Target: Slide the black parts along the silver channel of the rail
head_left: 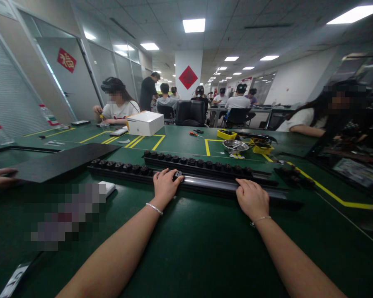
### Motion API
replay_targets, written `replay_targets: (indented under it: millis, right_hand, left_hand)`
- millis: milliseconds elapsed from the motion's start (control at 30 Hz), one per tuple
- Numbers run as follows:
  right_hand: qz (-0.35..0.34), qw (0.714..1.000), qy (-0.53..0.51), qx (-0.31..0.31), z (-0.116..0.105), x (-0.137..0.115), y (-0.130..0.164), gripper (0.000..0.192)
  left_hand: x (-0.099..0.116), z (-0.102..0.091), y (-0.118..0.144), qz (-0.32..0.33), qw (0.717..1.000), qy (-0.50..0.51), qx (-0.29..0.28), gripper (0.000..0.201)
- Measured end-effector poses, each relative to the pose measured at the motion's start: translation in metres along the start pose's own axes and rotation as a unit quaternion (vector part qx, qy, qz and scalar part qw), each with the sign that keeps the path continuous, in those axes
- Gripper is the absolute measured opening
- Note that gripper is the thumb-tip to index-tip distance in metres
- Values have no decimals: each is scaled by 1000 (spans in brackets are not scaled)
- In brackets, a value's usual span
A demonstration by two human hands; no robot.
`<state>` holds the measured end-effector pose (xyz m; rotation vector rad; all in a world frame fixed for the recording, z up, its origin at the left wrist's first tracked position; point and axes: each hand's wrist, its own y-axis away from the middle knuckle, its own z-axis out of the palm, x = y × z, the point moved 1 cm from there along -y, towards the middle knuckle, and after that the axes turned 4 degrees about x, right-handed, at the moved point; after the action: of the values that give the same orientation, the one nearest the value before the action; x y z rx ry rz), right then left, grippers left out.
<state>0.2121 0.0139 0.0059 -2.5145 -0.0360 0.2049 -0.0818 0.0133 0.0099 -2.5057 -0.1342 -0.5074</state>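
Note:
A long black channel rail (205,183) lies across the green table in front of me. Several black round parts (118,166) sit in a row along its left portion, while its right portion shows a bare shiny inner surface. My left hand (166,186) is over the rail's middle, fingers bent around one small black round part (178,174) at the end of that row. Farther right, my right hand (254,199) rests with curled fingers on the rail's near edge. Just behind lies a second black rail (202,162) filled with similar parts along most of its length.
At the left, another person's hand (0,178) touches a flat black panel (65,162). A white box (146,123), a metal bowl (235,145), yellow trays (226,134) and a screwdriver (195,134) are at the back. Loose black parts (294,176) lie right of the rails. Co-workers sit around.

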Motion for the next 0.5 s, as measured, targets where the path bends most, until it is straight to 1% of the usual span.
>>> replay_targets:
  millis: [200, 500]
  right_hand:
    - [-5, 1000, 1, 14, 0, 0, 1, 38]
    - [6, 1000, -3, 0, -2, -2, 0, 39]
  left_hand:
    - [4, -3, 0, -7, 1000, -7, -6, 36]
    - [8, -4, 2, -10, 1000, -5, -15, 36]
